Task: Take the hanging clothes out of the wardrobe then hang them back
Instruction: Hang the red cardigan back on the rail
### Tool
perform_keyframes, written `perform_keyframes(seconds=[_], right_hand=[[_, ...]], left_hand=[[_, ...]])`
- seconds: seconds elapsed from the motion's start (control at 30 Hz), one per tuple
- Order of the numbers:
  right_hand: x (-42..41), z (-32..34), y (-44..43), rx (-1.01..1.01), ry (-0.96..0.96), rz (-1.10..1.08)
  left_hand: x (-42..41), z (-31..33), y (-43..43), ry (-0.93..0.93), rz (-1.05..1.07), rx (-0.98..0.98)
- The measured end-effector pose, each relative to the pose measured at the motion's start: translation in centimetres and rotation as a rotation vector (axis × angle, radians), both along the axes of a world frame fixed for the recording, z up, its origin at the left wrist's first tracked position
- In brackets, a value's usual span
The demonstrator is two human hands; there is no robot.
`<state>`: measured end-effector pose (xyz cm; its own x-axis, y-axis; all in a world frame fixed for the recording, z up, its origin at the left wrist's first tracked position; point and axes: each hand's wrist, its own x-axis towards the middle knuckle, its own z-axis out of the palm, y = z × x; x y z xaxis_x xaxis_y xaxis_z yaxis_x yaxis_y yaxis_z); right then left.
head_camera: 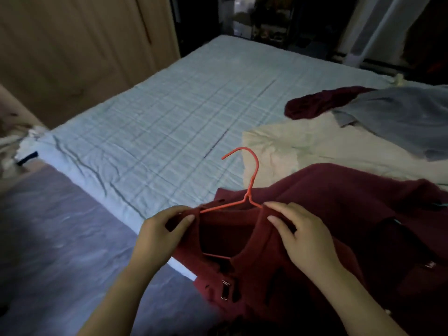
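Our left hand [164, 229] pinches the dark red garment [327, 202] at one side of its neck opening, thumb on top. Our right hand [303, 236] grips the other side in the same way. Between both hands lies the orange hanger [247, 197]. Its arms are inside the neck and its hook points away from us. The garment lies on the near edge of the bed [169, 117], partly on a cream cloth [291, 146]. Farther right lie a grey-blue garment [400, 117] and a maroon one [315, 103]. Wooden doors [72, 44] stand behind, at the left.
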<state>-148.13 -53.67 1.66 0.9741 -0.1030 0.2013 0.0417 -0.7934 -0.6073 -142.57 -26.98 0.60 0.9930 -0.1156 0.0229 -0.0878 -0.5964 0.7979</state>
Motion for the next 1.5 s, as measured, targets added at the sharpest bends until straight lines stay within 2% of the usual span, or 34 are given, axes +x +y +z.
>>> perform_keyframes(seconds=[0.27,0.53,0.73,1.03,1.3,1.5], right_hand=[[6.4,-0.1,20.7,0.045,-0.168,0.281],[14.8,-0.6,36.7,0.155,-0.151,0.55],[24.6,-2.1,47.2,0.224,-0.165,0.623],[46.0,0.8,66.1,0.204,-0.203,0.823],[61.3,3.4,85.7,0.202,-0.267,1.033],[71.8,6.5,102.0,0.258,-0.422,1.067]], left_hand=[[-1.3,-0.2,20.7,-0.027,0.221,0.054],[1.5,0.0,35.2,-0.162,0.463,0.123],[10.3,0.2,44.8,-0.265,0.543,0.235],[26.3,3.1,61.7,-0.295,0.89,0.098],[36.8,4.8,78.6,-0.362,1.13,0.044],[46.7,8.2,94.3,-0.377,1.124,0.071]])
